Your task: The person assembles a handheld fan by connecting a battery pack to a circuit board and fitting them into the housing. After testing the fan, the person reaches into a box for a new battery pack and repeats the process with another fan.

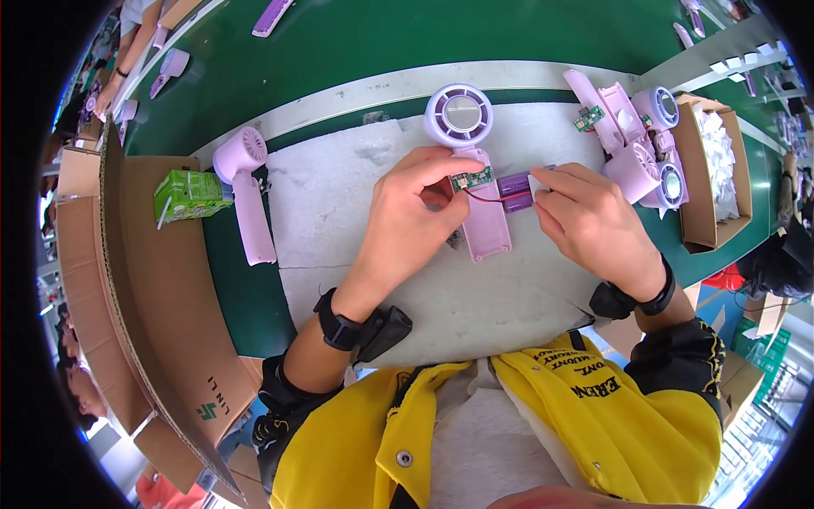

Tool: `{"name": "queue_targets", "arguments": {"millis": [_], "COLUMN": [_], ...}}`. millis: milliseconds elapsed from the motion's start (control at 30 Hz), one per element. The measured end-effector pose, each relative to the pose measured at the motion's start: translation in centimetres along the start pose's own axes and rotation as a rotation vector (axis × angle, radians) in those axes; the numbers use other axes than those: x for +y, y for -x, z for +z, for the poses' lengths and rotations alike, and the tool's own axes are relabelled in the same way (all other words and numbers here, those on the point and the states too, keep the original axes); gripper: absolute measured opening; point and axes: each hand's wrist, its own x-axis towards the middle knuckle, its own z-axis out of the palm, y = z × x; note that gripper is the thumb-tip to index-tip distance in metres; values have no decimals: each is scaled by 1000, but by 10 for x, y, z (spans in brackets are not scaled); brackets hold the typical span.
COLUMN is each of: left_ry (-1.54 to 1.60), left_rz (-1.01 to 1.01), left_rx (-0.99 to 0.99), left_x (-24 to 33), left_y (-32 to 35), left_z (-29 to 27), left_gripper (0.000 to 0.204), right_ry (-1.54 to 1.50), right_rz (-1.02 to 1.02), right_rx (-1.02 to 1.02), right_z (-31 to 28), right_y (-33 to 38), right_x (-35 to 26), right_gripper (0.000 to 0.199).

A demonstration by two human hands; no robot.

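A lilac handheld fan lies in front of me, its round head away from me and its open handle shell toward me. My left hand pinches a small green circuit board over the upper handle. From the board, red and black wires run to a purple cylindrical battery just right of the shell. My right hand is closed at the battery's right end, with a small white piece at its fingertips. How far its fingers reach round the battery is hidden.
Left of the mat lie another lilac fan and a green drink carton, beside a large cardboard box. Several fan parts are piled at the right, against a cardboard box of white pieces. A pale rail crosses behind.
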Motion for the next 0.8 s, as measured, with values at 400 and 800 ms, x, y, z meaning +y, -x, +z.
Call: {"name": "queue_targets", "arguments": {"millis": [400,800], "left_ry": [70,30], "left_rz": [-31,-22], "left_rx": [-28,14], "left_x": [1,-1], "left_y": [0,0], "left_z": [0,3], "left_gripper": [35,33], "right_ry": [-65,-33], "right_rz": [28,13], "right_rx": [-19,-28], "right_z": [-4,-5], "right_y": [-4,-2], "right_x": [5,4], "right_gripper": [11,10]}}
